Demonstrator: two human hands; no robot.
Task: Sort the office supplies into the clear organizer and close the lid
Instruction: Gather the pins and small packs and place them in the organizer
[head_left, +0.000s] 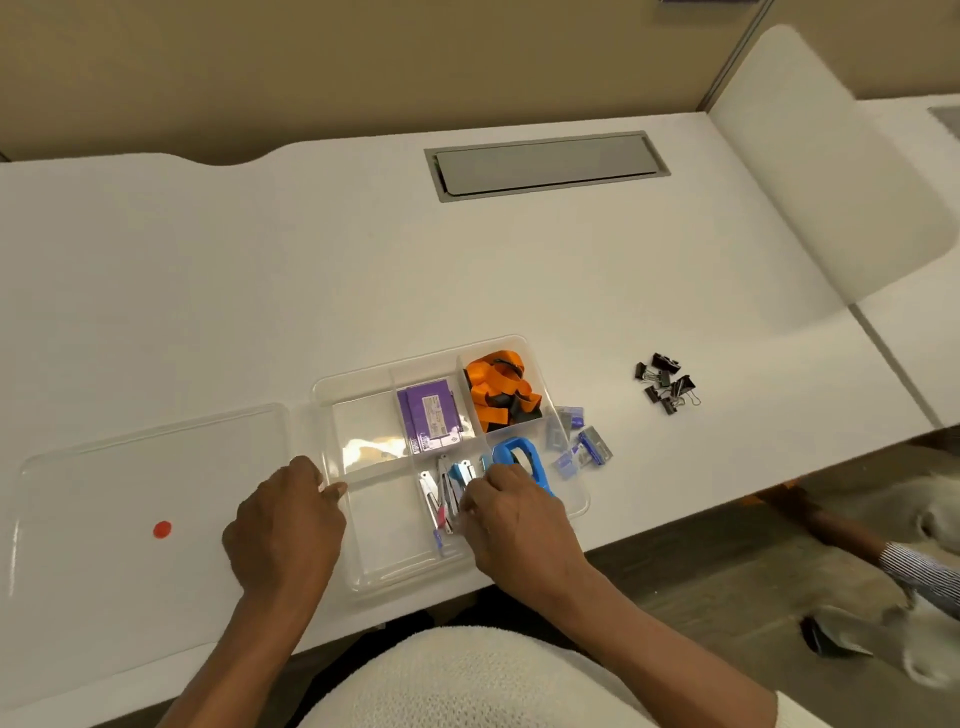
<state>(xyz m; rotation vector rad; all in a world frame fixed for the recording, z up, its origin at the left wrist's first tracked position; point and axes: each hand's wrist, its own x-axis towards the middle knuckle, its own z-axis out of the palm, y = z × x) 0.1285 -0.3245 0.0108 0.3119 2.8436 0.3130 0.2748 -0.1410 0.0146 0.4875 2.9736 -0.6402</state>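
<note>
The clear organizer (358, 387) sits open at the desk's near edge, its lid (150, 467) lying flat to the left with a red dot on it. Orange lanyards (498, 387) fill the back right compartment and purple packets (431, 415) lie in the back middle one. My left hand (288, 525) grips the organizer's left wall. My right hand (511, 519) reaches into the front compartment, fingers on small metal staplers (441, 493), next to the blue-handled scissors (522, 457). Small staple boxes (579, 441) lie just right of the organizer. Black binder clips (665, 382) are piled farther right.
A grey cable hatch (545, 163) is set into the desk at the back. A curved white partition (831, 171) rises at the right. Another person's striped sleeve (919, 569) shows beyond the desk's right front edge.
</note>
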